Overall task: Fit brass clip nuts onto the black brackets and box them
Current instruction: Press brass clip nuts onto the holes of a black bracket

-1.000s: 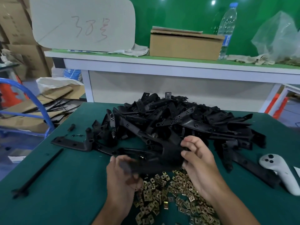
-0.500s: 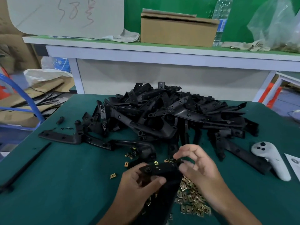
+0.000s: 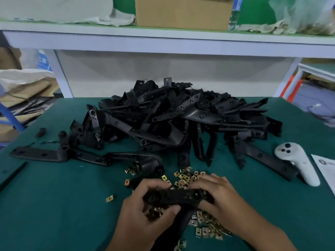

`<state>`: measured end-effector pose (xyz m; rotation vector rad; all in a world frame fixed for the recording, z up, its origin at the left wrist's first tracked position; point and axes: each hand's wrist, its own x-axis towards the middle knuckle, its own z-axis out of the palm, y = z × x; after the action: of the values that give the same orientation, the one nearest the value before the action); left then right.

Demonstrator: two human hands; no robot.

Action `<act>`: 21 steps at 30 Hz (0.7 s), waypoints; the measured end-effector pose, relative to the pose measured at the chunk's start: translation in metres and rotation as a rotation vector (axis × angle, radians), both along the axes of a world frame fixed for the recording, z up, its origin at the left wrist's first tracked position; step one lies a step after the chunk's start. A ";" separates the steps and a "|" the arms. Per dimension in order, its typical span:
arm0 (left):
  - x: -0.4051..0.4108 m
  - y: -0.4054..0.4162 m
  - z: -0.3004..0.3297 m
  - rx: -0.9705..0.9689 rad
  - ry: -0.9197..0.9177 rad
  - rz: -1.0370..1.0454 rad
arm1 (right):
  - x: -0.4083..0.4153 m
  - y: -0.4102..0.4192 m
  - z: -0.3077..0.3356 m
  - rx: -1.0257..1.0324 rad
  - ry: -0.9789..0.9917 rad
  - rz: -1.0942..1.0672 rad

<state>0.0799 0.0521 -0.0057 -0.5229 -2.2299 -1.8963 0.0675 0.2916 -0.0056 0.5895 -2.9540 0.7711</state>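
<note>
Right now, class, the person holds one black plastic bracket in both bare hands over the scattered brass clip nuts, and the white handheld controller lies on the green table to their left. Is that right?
Not quite. The head view shows the white handheld controller lying to their right, not left. The rest stands: left hand and right hand hold the black plastic bracket over the brass clip nuts.

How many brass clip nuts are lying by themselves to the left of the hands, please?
2 lie clearly alone: one nut on the mat left of the left hand, another above it. More may be hidden under the hands and the held bracket.
</note>
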 end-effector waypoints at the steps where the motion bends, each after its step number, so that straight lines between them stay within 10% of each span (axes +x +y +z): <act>1: -0.001 -0.001 0.000 -0.041 0.023 0.009 | 0.000 0.000 0.000 0.002 0.010 0.004; 9: -0.004 -0.004 0.000 -0.318 0.163 0.059 | 0.001 -0.004 0.002 -0.099 0.108 -0.092; 21: -0.004 0.007 0.004 -0.093 0.101 0.086 | 0.001 -0.020 0.019 -1.160 -0.298 -0.373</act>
<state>0.0762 0.0591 -0.0022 -0.5162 -2.2456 -1.6933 0.0686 0.2713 0.0130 -0.1711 -2.0687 2.2861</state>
